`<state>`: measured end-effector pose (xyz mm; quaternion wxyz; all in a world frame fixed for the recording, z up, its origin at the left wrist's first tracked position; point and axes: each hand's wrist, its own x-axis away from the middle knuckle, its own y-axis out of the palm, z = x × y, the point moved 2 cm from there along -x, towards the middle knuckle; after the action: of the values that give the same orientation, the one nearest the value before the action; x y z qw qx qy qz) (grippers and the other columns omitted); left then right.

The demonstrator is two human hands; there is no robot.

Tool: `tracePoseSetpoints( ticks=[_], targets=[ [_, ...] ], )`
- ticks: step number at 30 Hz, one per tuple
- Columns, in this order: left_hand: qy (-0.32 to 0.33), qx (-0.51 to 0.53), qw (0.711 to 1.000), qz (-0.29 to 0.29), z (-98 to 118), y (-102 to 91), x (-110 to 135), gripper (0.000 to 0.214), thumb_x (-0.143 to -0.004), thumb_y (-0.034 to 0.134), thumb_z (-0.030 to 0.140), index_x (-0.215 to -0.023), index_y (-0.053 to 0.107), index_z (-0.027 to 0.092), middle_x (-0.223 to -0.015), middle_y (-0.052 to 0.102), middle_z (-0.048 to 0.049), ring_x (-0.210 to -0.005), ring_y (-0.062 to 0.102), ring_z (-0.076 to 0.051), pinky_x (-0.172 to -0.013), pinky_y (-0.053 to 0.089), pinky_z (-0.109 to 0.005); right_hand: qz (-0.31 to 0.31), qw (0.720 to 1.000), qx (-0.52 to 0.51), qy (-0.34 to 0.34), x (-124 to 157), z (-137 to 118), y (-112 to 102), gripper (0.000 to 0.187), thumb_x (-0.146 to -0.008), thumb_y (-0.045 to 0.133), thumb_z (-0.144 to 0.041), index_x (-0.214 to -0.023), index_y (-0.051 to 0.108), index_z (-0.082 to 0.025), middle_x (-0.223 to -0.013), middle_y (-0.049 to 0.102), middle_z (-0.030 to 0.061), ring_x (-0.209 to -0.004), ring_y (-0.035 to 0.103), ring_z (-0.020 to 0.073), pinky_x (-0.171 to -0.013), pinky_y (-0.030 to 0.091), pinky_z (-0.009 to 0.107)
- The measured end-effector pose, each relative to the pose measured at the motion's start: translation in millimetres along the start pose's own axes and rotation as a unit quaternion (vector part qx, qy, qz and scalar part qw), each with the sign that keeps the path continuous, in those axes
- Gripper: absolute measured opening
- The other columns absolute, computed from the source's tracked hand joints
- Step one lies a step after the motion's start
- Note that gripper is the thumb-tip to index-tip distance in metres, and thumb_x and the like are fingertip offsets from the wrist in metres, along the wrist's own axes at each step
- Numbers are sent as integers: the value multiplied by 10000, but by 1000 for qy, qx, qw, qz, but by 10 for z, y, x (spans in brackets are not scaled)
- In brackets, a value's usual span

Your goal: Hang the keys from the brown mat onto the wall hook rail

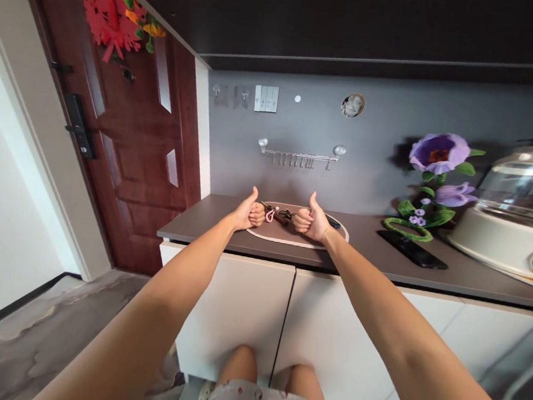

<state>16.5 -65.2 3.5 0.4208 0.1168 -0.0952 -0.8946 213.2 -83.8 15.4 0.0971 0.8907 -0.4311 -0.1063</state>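
Observation:
Both my arms stretch forward over a dark countertop. My left hand is curled into a fist with the thumb pointing up. My right hand makes the same fist, thumb up. Nothing shows inside either fist. Between and behind the hands lies an oval brown tray with a pale rim. On it rest keys with a small pink charm, just beyond my knuckles and apart from them.
A black phone lies on the counter to the right, beside purple artificial flowers and a white appliance with a clear lid. A hook rail hangs on the grey wall. A red-brown door stands at left. White cabinet doors are below.

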Motion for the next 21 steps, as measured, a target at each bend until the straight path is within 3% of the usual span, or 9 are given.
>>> tracePoseSetpoints(
  ticks=[3, 5, 9, 12, 16, 19, 21],
  targets=[
    [22, -26, 999, 13, 116, -21, -24, 618, -672, 296, 745, -419, 254, 183, -345, 198, 55, -312, 224, -47, -355, 174, -217, 7, 1000, 27, -14, -107, -55, 40, 610, -679, 153, -769, -449, 159, -204, -373, 152, -64, -342, 151, 54, -335, 141, 208],
    [58, -63, 996, 38, 208, -34, -43, 539, -702, 421, 659, -490, 357, 168, -409, 330, 40, -363, 327, -53, -389, 248, -212, 21, 998, 58, -23, -204, -81, 97, 591, -704, 222, -742, -466, 214, -202, -377, 160, -71, -341, 153, 52, -336, 135, 203],
    [125, -196, 962, 143, 369, -110, -106, 274, -701, 613, 395, -737, 478, 160, -610, 509, 22, -509, 464, -58, -499, 338, -196, 99, 978, 157, -90, -473, -113, 223, 407, -743, 458, -581, -633, 434, -190, -406, 246, -88, -345, 200, 45, -355, 181, 186],
    [160, -325, 906, 221, 429, -227, -185, 204, -721, 592, 296, -840, 481, 173, -596, 497, 44, -531, 465, -68, -539, 354, -203, 193, 938, 249, -142, -724, -89, 251, 240, -748, 537, -424, -747, 474, -192, -475, 389, -68, -399, 345, 59, -409, 287, 187],
    [200, -463, 823, 261, 405, -420, -303, 144, -745, 538, 248, -867, 516, 174, -602, 505, 41, -574, 467, -85, -595, 365, -217, 283, 860, 375, -202, -1005, -13, 213, 88, -772, 476, -257, -821, 503, -189, -649, 528, -20, -580, 486, 95, -584, 400, 234],
    [216, -527, 781, 255, 327, -561, -344, 113, -754, 511, 255, -812, 556, 169, -662, 548, 14, -622, 484, -101, -633, 367, -229, 294, 799, 466, -241, -1103, 51, 187, 128, -766, 457, -215, -861, 536, -181, -805, 590, 23, -723, 523, 125, -722, 403, 280],
    [216, -556, 764, 248, 273, -652, -335, 125, -759, 497, 262, -778, 577, 168, -708, 576, -5, -649, 494, -113, -647, 366, -237, 274, 777, 506, -255, -1125, 98, 171, 148, -771, 455, -216, -873, 554, -176, -852, 603, 42, -766, 526, 138, -754, 393, 291]
  ],
)
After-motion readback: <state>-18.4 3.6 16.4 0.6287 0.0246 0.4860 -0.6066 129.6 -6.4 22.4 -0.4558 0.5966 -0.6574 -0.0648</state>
